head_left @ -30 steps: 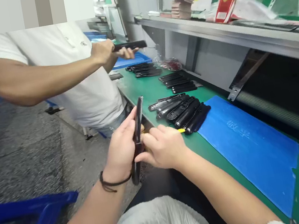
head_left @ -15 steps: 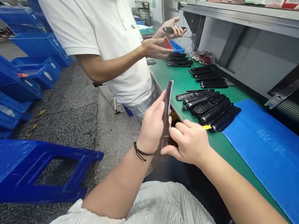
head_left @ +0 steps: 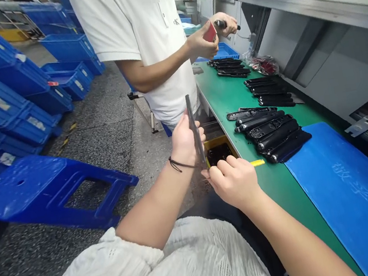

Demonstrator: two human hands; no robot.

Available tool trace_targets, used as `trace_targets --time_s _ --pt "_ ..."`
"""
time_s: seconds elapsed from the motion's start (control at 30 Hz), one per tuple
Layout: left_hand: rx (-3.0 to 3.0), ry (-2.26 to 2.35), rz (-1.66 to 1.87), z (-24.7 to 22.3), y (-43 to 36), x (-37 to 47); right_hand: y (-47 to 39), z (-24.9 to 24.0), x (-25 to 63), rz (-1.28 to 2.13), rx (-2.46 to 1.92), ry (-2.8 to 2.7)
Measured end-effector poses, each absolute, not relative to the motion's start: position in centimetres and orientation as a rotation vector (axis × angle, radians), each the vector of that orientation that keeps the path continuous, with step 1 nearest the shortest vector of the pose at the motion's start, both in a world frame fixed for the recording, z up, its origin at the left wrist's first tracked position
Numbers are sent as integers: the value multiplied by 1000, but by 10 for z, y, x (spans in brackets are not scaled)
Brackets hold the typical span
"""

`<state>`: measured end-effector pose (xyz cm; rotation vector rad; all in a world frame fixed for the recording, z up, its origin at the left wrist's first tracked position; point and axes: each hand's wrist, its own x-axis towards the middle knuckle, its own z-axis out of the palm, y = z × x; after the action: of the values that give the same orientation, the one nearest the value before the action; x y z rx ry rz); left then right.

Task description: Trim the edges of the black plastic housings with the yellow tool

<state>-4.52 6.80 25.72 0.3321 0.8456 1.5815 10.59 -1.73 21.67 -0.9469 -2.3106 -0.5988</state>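
Observation:
My left hand (head_left: 184, 141) is wrapped round a long black part (head_left: 195, 129), which stands almost upright in front of me. At the lower end of that part, my right hand (head_left: 234, 180) is closed on a yellow-handled tool (head_left: 258, 163); the handle sticks out to the right, and the tool's working end is too small to make out. To the right, a group of black parts (head_left: 268, 133) lies side by side on the green table (head_left: 215, 100). Some show their open inner side.
A person in a white shirt (head_left: 152, 35) stands ahead, holding a red block and a black part. More black parts (head_left: 270, 91) lie further back. A blue sheet (head_left: 351, 190), a yellow bin (head_left: 211, 143), a blue stool (head_left: 54, 188) and stacked blue crates (head_left: 3, 93) are around.
The black part has turned more upright and shifted slightly left with my left hand. My right hand has closed in at its lower end. The other person's hands have moved, and the view has shifted left.

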Motion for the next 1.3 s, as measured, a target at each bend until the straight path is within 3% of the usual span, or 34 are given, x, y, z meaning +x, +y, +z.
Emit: trace_targets --time_s 0.27,0.53,0.7,0.83,0.93,1.03,1.2,1.3 --pt "320 825 1722 260 78 -64 -8 236 119 -162 -1610 -2325" --pt "350 861 1733 253 74 -38 -13 242 109 609 -1051 -2085" --pt "714 1020 1587 238 71 -35 -12 248 112 572 -995 -1814" --pt "1647 1312 1836 236 53 -47 -14 268 123 644 -1070 -1766" --pt "2264 1037 1727 238 38 -50 -19 283 129 741 -1009 -1857" --pt "2281 826 1635 237 35 -46 -21 294 138 791 -972 -1942" --pt "2231 671 1649 243 43 -49 -18 301 154 174 -974 -2284" --pt "2348 512 1604 252 45 -53 -18 297 155 16 -953 -2359"
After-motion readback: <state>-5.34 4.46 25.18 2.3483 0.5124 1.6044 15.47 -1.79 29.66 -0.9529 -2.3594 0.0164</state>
